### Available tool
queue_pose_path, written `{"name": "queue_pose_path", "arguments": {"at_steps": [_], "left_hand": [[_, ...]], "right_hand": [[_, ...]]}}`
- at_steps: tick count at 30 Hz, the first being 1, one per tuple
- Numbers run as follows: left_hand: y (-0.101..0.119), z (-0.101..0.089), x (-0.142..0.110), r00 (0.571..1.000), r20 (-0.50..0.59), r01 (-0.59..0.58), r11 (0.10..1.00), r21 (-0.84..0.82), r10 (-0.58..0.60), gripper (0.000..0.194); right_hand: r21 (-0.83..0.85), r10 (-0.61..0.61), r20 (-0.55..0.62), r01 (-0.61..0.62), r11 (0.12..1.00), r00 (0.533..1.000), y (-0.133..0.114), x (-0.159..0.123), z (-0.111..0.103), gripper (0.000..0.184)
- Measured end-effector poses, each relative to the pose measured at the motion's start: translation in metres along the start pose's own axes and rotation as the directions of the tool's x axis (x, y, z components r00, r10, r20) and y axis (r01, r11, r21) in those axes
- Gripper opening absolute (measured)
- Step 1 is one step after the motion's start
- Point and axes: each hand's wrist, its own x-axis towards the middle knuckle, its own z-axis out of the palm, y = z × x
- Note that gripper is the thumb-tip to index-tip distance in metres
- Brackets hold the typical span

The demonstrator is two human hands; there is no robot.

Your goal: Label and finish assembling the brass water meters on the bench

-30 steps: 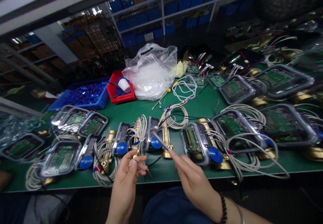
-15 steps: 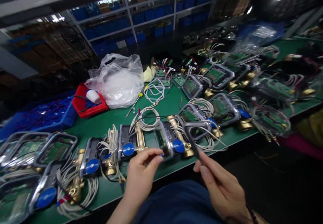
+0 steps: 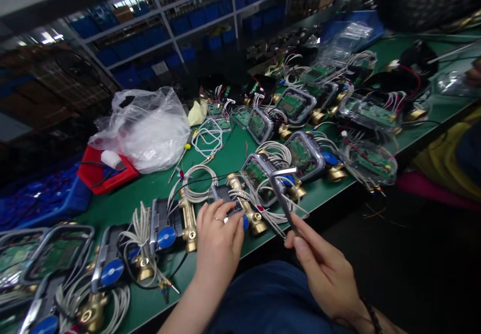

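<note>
My left hand [image 3: 218, 242] rests with its fingers laid over a brass water meter [image 3: 240, 204] with a grey housing and blue cap near the front edge of the green bench [image 3: 225, 161]. My right hand [image 3: 323, 269] pinches a slim metal tool with a bent tip [image 3: 281, 193], held up just right of that meter. White cable coils [image 3: 193, 181] lie around the meter. More meters [image 3: 165, 228] sit in a row to the left.
A clear plastic bag [image 3: 145, 128], a red tray [image 3: 107, 173] and a blue bin [image 3: 41, 198] stand at the back left. Meters with open clear covers and green boards [image 3: 304, 153] crowd the right. Another person's yellow clothing [image 3: 447, 158] shows at far right. Shelving stands behind.
The view has swung to the right. My left hand has dropped onto the meter near the bench edge. My right hand keeps the tool raised beside it.
</note>
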Motion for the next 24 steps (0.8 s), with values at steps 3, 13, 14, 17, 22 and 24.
{"name": "queue_pose_path", "arguments": {"at_steps": [3, 13, 14, 17, 22, 24], "left_hand": [[0.001, -0.001, -0.001, 0.999, 0.01, 0.035, 0.999, -0.012, -0.035, 0.018], [0.009, 0.017, -0.002, 0.933, -0.108, 0.312, 0.92, -0.238, -0.344, 0.015], [0.009, 0.018, -0.002, 0.928, -0.117, 0.317, 0.916, -0.246, -0.353, 0.016], [0.009, 0.022, -0.003, 0.921, -0.148, 0.315, 0.911, -0.267, -0.361, 0.018], [0.009, 0.031, -0.007, 0.876, -0.189, 0.379, 0.875, -0.301, -0.444, 0.022], [0.011, 0.034, -0.008, 0.843, -0.216, 0.405, 0.846, -0.347, -0.492, 0.028]], "right_hand": [[0.037, -0.045, 0.098, 0.042, 0.998, 0.994, -0.001, 0.006, 0.002, 0.042], [0.081, -0.081, 0.277, 0.061, 0.995, 0.957, 0.004, 0.006, 0.005, 0.048], [0.09, -0.105, 0.257, 0.084, 0.992, 0.961, 0.004, 0.007, 0.004, 0.048], [0.095, -0.159, 0.276, 0.138, 0.986, 0.948, 0.003, 0.008, 0.004, 0.05], [0.05, -0.105, 0.371, 0.093, 0.994, 0.923, 0.006, 0.009, 0.006, 0.049], [0.054, -0.13, 0.309, 0.119, 0.991, 0.942, 0.006, 0.008, 0.007, 0.052]]}}
